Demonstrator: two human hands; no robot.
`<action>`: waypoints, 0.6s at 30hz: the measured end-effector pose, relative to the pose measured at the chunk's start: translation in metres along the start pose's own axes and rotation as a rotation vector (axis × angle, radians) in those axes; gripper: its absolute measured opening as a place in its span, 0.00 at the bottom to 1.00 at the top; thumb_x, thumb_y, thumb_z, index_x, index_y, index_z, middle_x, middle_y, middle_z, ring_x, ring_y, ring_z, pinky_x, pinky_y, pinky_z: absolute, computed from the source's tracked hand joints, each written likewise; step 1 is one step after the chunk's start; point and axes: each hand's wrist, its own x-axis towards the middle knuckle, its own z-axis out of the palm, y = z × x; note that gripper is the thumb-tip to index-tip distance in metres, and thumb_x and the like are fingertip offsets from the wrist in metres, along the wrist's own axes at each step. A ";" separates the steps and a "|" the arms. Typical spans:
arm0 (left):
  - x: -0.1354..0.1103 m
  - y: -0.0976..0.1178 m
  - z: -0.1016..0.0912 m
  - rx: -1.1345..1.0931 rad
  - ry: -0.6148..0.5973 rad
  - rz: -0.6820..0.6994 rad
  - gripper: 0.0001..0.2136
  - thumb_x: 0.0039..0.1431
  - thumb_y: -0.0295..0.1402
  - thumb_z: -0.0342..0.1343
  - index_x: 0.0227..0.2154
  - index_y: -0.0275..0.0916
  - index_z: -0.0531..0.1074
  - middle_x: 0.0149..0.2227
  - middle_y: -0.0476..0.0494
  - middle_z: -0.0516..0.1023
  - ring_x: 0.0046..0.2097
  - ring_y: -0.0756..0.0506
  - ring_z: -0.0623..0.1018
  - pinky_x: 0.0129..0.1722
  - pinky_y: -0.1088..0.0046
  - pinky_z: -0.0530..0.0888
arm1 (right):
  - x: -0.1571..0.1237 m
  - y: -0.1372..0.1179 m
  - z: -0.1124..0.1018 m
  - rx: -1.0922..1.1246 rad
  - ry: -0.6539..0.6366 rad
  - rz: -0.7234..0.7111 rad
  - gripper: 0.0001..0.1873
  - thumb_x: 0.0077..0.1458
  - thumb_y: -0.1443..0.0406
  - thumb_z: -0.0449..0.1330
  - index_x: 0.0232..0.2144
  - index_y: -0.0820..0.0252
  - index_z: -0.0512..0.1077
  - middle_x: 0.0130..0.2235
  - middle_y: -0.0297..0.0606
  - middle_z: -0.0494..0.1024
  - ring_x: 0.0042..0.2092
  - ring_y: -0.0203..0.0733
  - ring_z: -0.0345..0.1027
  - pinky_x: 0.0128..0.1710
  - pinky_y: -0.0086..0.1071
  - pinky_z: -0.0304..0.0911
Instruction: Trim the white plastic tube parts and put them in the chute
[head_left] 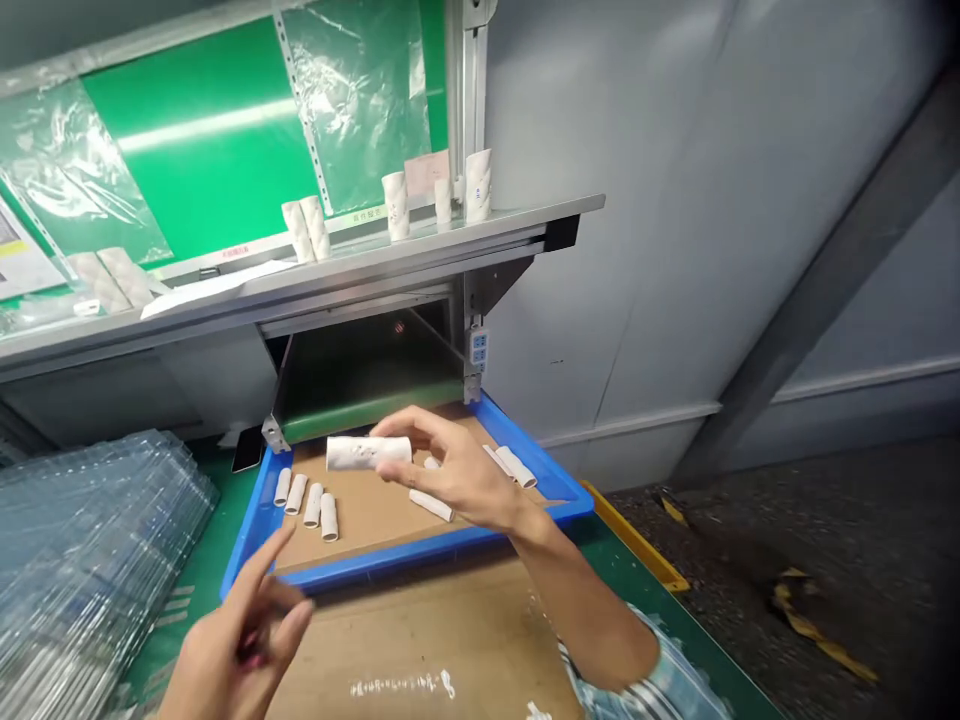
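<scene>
My right hand [457, 470] reaches over a blue tray [420, 560] and pinches a white cylindrical tube [367, 452], held level above the tray's cardboard liner. My left hand [240, 640] hovers at the tray's near left corner, fingers apart, index finger stretched toward the tray, holding nothing. Several smaller white tubes [306, 500] lie in a row on the liner at the left. More white tubes [514, 465] lie on the liner behind my right hand, and one [431, 505] lies just under it.
A stack of clear plastic trays [82, 560] sits at the left. A metal shelf [360, 265] above carries upright white tubes [397, 205] before a green board [210, 130]. A cardboard sheet [435, 640] covers the green bench. The floor drops away at the right.
</scene>
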 end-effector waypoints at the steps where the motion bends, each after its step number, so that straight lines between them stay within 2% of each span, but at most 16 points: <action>1: 0.018 0.005 0.007 -0.029 -0.033 0.016 0.27 0.72 0.52 0.60 0.69 0.53 0.69 0.32 0.52 0.82 0.27 0.48 0.75 0.28 0.75 0.75 | -0.005 -0.002 -0.002 0.014 -0.008 0.003 0.17 0.59 0.57 0.74 0.47 0.56 0.80 0.44 0.35 0.83 0.41 0.39 0.77 0.41 0.30 0.72; 3: 0.054 0.016 0.022 -0.248 -0.159 0.061 0.33 0.70 0.51 0.63 0.73 0.48 0.64 0.35 0.50 0.83 0.25 0.50 0.70 0.26 0.76 0.71 | -0.010 -0.005 -0.006 0.006 -0.017 0.003 0.16 0.59 0.57 0.75 0.47 0.55 0.81 0.44 0.34 0.84 0.39 0.37 0.75 0.39 0.29 0.70; 4: 0.070 0.022 0.030 -0.330 -0.181 0.090 0.34 0.68 0.51 0.65 0.72 0.47 0.65 0.35 0.49 0.83 0.25 0.51 0.69 0.25 0.77 0.69 | -0.010 -0.007 -0.008 -0.001 -0.017 0.008 0.16 0.59 0.57 0.75 0.47 0.54 0.82 0.43 0.33 0.84 0.38 0.36 0.74 0.38 0.28 0.70; 6: 0.095 0.031 0.045 -0.414 -0.131 0.138 0.25 0.67 0.48 0.68 0.63 0.45 0.76 0.34 0.48 0.83 0.26 0.52 0.70 0.25 0.79 0.68 | -0.011 -0.009 -0.014 0.013 0.005 0.024 0.16 0.59 0.57 0.75 0.47 0.53 0.82 0.41 0.32 0.84 0.37 0.35 0.74 0.37 0.27 0.70; 8: 0.109 0.037 0.059 -0.460 -0.057 0.186 0.17 0.66 0.45 0.69 0.53 0.44 0.82 0.32 0.49 0.81 0.26 0.52 0.71 0.25 0.80 0.66 | -0.010 -0.008 -0.020 0.051 0.041 0.030 0.18 0.58 0.58 0.76 0.49 0.53 0.82 0.42 0.33 0.85 0.40 0.36 0.77 0.38 0.27 0.71; 10: 0.116 0.037 0.070 -0.505 -0.020 0.212 0.15 0.66 0.43 0.70 0.51 0.44 0.83 0.31 0.50 0.80 0.26 0.52 0.72 0.24 0.81 0.66 | -0.008 -0.006 -0.025 0.089 0.071 0.025 0.19 0.58 0.58 0.77 0.50 0.53 0.81 0.44 0.34 0.86 0.42 0.37 0.80 0.42 0.27 0.74; 13: 0.119 0.033 0.082 -0.549 -0.025 0.187 0.16 0.66 0.41 0.70 0.53 0.45 0.82 0.31 0.51 0.81 0.28 0.51 0.74 0.27 0.81 0.69 | -0.005 0.001 -0.030 0.118 0.074 0.040 0.20 0.58 0.57 0.77 0.50 0.54 0.81 0.42 0.35 0.87 0.41 0.39 0.82 0.45 0.30 0.76; 18: 0.118 0.024 0.090 -0.646 -0.007 0.114 0.15 0.66 0.43 0.70 0.52 0.44 0.81 0.32 0.50 0.81 0.31 0.50 0.77 0.30 0.80 0.72 | 0.003 0.013 -0.027 0.117 0.063 0.048 0.18 0.57 0.57 0.77 0.48 0.53 0.82 0.42 0.35 0.87 0.42 0.39 0.84 0.46 0.29 0.78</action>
